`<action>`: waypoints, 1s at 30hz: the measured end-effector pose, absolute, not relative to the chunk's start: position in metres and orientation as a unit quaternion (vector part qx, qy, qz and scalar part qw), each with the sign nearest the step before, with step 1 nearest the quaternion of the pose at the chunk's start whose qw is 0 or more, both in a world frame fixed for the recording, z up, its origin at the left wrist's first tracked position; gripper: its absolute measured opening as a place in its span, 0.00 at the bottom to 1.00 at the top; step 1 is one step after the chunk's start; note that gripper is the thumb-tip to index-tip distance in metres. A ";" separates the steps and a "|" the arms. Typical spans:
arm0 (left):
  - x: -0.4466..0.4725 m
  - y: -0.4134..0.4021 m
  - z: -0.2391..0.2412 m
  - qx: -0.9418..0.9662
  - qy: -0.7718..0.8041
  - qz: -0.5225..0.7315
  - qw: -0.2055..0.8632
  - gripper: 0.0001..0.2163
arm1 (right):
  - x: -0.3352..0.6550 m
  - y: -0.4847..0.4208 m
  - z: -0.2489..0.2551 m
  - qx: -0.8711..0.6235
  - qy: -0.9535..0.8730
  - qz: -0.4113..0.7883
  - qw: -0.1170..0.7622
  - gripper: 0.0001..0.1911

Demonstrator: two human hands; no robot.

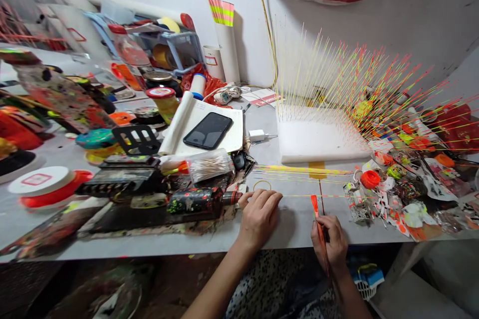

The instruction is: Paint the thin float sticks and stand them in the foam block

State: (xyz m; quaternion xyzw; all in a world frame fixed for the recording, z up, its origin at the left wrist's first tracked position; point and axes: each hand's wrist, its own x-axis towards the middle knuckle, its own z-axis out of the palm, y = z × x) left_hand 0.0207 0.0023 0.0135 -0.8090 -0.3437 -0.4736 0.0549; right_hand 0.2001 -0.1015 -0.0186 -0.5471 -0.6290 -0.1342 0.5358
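My left hand (261, 217) is closed at the narrow tip of a paint-specked black cylindrical tool (198, 200), its fingers around one end of a thin yellow rod (295, 196). What the fingertips press on is partly hidden. That rod runs level to the right above the table. In my right hand (331, 241) is a paintbrush (315, 204) with orange bristles pointing up, close to the rod; I cannot tell whether they touch. A thin dark stick (321, 194) stands beside the brush. Several loose yellow rods (292, 170) lie behind my hands.
A white foam block (322, 142) holds many yellow and red-tipped rods upright. Paint-crusted clutter (396, 194) covers the right. A phone (208, 130) rests on an open notebook (235, 139), near a bag of cotton swabs (208, 167). Jars and a white spool (43, 182) stand left.
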 end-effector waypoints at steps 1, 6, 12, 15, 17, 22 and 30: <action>0.021 0.002 0.014 -0.809 -0.343 -0.474 0.055 0.07 | 0.200 -0.102 -0.019 -0.546 -0.630 -0.132 0.536 0.08; 0.020 0.002 0.013 -0.809 -0.346 -0.472 0.052 0.06 | 0.199 -0.107 -0.019 -0.552 -0.628 -0.109 0.538 0.08; 0.020 0.002 0.012 -0.806 -0.351 -0.474 0.048 0.07 | 0.189 -0.109 -0.017 -0.520 -0.642 -0.089 0.557 0.10; 0.021 0.002 0.012 -0.803 -0.352 -0.478 0.046 0.07 | 0.183 -0.106 -0.017 -0.512 -0.649 -0.082 0.556 0.11; 0.022 0.002 0.012 -0.803 -0.348 -0.482 0.047 0.07 | 0.181 -0.104 -0.017 -0.515 -0.647 -0.086 0.555 0.10; 0.022 0.002 0.011 -0.801 -0.350 -0.483 0.041 0.07 | 0.181 -0.100 -0.019 -0.521 -0.644 -0.097 0.551 0.09; 0.022 0.001 0.011 -0.796 -0.352 -0.490 0.043 0.08 | 0.182 -0.097 -0.022 -0.530 -0.651 -0.096 0.534 0.08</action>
